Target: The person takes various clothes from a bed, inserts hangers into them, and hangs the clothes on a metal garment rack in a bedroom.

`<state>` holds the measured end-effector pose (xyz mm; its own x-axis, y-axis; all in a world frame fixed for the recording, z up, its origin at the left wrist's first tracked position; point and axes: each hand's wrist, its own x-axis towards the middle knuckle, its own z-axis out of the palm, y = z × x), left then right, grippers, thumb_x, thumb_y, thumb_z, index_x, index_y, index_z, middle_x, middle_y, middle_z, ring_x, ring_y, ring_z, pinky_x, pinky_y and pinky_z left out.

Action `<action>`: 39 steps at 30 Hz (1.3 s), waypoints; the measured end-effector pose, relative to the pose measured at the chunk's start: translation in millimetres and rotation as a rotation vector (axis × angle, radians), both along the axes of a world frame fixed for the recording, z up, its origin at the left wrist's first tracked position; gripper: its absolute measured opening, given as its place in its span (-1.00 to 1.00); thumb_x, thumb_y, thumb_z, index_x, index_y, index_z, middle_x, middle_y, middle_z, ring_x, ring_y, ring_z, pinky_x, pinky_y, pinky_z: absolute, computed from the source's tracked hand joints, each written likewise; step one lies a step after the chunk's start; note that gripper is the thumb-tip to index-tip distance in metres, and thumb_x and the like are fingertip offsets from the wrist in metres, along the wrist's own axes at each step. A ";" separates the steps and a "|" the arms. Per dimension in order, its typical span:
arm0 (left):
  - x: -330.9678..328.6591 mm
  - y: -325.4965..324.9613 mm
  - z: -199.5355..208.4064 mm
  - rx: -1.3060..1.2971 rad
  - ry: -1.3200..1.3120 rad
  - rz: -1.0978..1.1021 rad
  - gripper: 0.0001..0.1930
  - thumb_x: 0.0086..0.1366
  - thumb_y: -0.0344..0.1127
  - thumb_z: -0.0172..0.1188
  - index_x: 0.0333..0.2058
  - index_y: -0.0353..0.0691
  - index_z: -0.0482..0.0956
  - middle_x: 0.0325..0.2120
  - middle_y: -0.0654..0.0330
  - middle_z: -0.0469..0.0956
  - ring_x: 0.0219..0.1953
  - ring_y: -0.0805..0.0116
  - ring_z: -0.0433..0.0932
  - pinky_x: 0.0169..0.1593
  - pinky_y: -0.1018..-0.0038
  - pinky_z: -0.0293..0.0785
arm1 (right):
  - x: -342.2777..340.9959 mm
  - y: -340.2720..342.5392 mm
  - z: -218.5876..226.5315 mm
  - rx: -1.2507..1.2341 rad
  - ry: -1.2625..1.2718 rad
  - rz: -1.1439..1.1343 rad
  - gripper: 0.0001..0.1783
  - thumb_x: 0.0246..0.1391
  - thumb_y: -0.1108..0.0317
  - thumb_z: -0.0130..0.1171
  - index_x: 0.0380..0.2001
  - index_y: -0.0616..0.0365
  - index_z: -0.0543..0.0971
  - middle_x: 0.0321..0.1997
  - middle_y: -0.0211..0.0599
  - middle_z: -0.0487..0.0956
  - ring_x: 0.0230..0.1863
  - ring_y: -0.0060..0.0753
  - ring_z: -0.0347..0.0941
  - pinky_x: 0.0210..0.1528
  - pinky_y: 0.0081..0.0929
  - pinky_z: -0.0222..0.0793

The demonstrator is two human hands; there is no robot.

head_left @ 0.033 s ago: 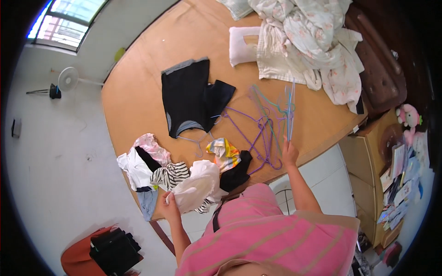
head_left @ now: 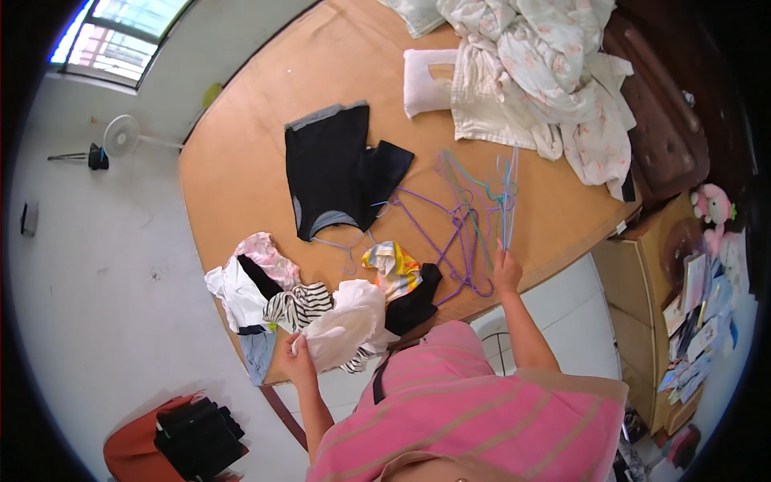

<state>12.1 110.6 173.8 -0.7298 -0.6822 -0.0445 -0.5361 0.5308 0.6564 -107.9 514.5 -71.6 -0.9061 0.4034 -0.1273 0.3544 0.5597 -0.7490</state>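
Bed point(head_left: 233, 161) carries a black shirt point(head_left: 329, 169), laid flat, hanger point(head_left: 344, 247) at neckline. Nearer me than the shirt, my left hand point(head_left: 299, 363) pinches a white garment point(head_left: 347, 320) among bunched, unhung clothes point(head_left: 297, 308); rightward, my right hand point(head_left: 506, 271) grips blue hangers point(head_left: 507, 205).

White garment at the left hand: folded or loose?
Loose, not folded: the white garment lies rumpled with uneven edges and no squared layers, the left hand pinching one end.
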 end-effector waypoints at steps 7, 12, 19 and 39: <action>32.0 -46.9 -29.9 -0.011 -0.188 -0.083 -0.66 0.03 -0.25 0.23 -0.26 -0.36 0.52 -0.39 -0.06 0.56 -0.32 0.10 0.55 -0.22 0.31 0.43 | -2.2 2.0 15.7 0.324 -0.090 -0.047 -0.52 0.19 0.03 -0.21 -0.52 0.14 0.54 -0.56 -0.02 0.51 -0.50 0.09 0.45 -0.47 -0.02 0.28; 47.5 -55.8 -26.8 -0.093 -0.181 -0.075 -0.72 0.05 -0.25 0.21 -0.33 -0.36 0.53 -0.48 -0.02 0.56 -0.41 0.16 0.54 -0.29 0.32 0.42 | -5.0 -8.7 48.9 0.463 -0.066 -0.104 -0.52 0.20 0.04 -0.22 -0.52 0.15 0.54 -0.57 -0.06 0.52 -0.51 0.09 0.45 -0.48 -0.03 0.29; 62.3 -69.5 -11.8 0.091 0.078 -0.045 -0.74 0.09 -0.25 0.22 -0.35 -0.35 0.55 -0.56 0.13 0.53 -0.51 0.43 0.43 -0.38 0.47 0.36 | 18.4 -53.1 95.5 0.272 0.426 -0.057 -0.66 0.19 0.19 -0.16 -0.51 0.10 0.52 -0.45 -0.16 0.50 -0.43 -0.05 0.44 -0.47 -0.22 0.31; 55.1 -131.6 88.3 0.311 0.515 0.093 -0.79 0.07 -0.34 0.28 -0.32 -0.32 0.62 -0.56 0.35 0.49 -0.50 0.61 0.33 -0.39 0.65 0.29 | 114.3 -235.1 318.1 -0.550 0.190 0.815 -0.70 0.20 0.30 -0.05 -0.06 0.17 0.48 -0.64 -0.57 0.22 -0.57 -0.73 0.08 -0.54 -0.69 0.02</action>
<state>67.2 -21.0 262.1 -0.6483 -0.7559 0.0909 -0.1436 0.2386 0.9604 6.4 279.4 246.5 -0.9044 -0.4215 0.0664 -0.1359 0.1370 -0.9812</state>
